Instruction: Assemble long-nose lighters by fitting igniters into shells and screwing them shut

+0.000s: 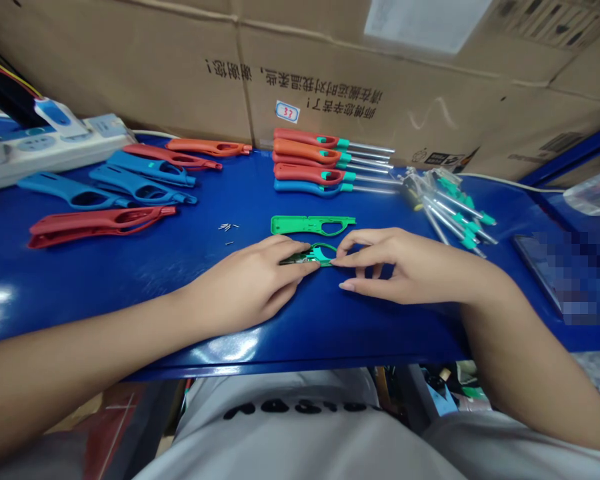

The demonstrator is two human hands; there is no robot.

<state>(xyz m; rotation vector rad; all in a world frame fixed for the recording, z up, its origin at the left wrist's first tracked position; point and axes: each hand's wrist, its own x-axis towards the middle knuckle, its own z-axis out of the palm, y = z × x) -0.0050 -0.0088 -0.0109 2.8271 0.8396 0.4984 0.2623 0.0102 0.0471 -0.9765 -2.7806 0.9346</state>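
My left hand (255,277) lies over one half of a green gas lighter casing (325,262), its fingers closed on the handle end and holding it down on the table. A light green trigger (320,253) and small inner parts show in that half, partly hidden by the fingers. At the front end of the casing, the bent fingertips of my right hand (395,267) touch it, while the thumb stands apart. The other green casing half (300,225) lies hollow side up just beyond. Several small metal pins or screws (225,227) are scattered to its left.
Blue casings (140,183) and red casings (100,225) lie at left near a white power strip (40,150). Lighters with metal tubes (310,175) sit in a row at the back. Loose tube assemblies (455,207) pile at right, before a cardboard wall (180,80).
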